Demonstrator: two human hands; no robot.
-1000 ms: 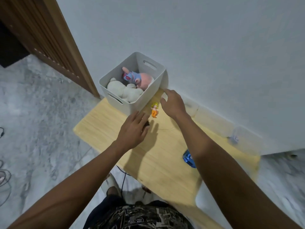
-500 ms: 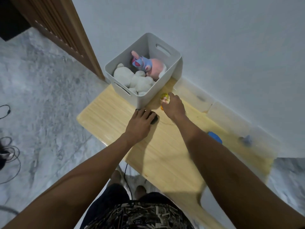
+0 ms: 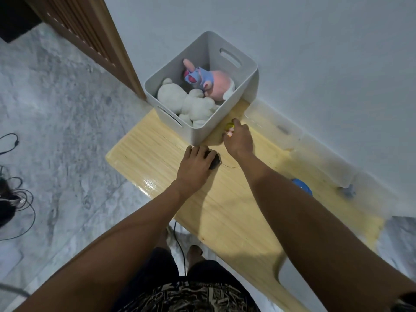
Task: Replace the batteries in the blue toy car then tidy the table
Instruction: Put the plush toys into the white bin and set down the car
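My right hand [image 3: 238, 140] is closed around a small yellow and orange figurine [image 3: 230, 127] beside the grey bin's near corner. My left hand [image 3: 195, 168] lies over a small black object [image 3: 214, 162] on the wooden table [image 3: 225, 210], fingers curled onto it. A blue object [image 3: 302, 188], probably the toy car, peeks out from behind my right forearm. The grey bin [image 3: 202, 129] holds a white plush [image 3: 186, 103] and a pink and blue plush [image 3: 207, 81].
The table stands against a white wall, with clear plastic boxes [image 3: 315, 154] along its back edge and a small grey-blue item [image 3: 347, 192] at the right. A wooden door frame [image 3: 101, 41] rises on the left. Cables [image 3: 18, 199] lie on the marble floor.
My right hand came down from the bin's far corner onto the figurine and closed on it. My left hand settled over the black object.
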